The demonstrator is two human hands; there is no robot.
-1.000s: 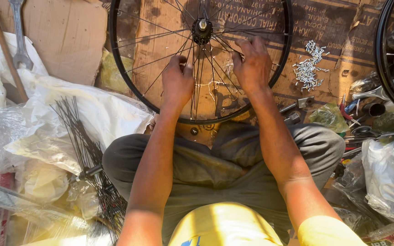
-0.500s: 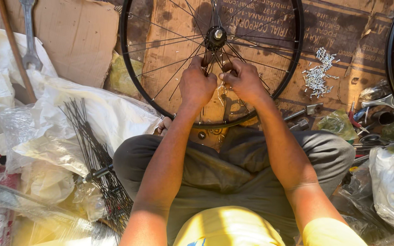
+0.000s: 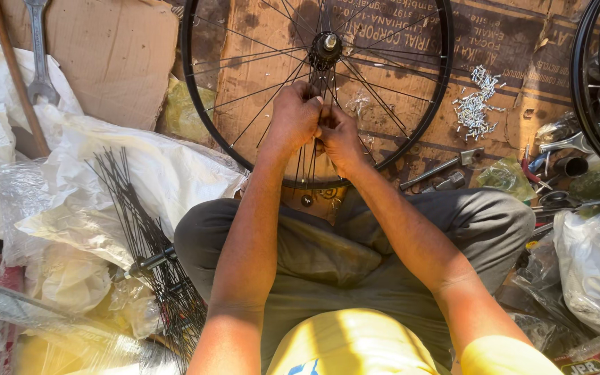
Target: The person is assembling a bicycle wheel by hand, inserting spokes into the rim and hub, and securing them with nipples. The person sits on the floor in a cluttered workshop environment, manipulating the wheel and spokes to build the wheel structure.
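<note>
Fingers [image 3: 312, 111] of both hands were bunched together just below the hub [image 3: 327, 43], pinched narrow around thin spokes [image 3: 314, 149] of the bicycle wheel [image 3: 411, 132] (what exactly sat between the fingertips was too small to tell). The left hand [image 3: 292, 118] and the right hand [image 3: 338, 135] touched each other knuckle to knuckle, the left slightly farther from the body and so a shade nearer the hub, the right a little lower and closer to the lap.

The wheel lay flat on cardboard [image 3: 112, 62] in front of the crossed legs, its near rim passing just under the wrists and over the knees. The spokes the fingers held ran roughly straight away from the body: their long axis went from the near rim, up through the fingers, toward the hub beyond the fingertips. So the hub lay directly ahead of the fingers along that same line, and the rim lay behind them, toward the person.

Off to the left of the fingers, well apart, a bundle of loose black spokes [image 3: 151, 243] lay fanned over white plastic sheeting [image 3: 147, 173], its long axis slanting from far-left to near-right. To the right of the fingers, beyond the rim, a small heap of silvery nipples [image 3: 477, 104] rested on the cardboard, and a spanner [image 3: 39, 55] lay far off to the left.
</note>
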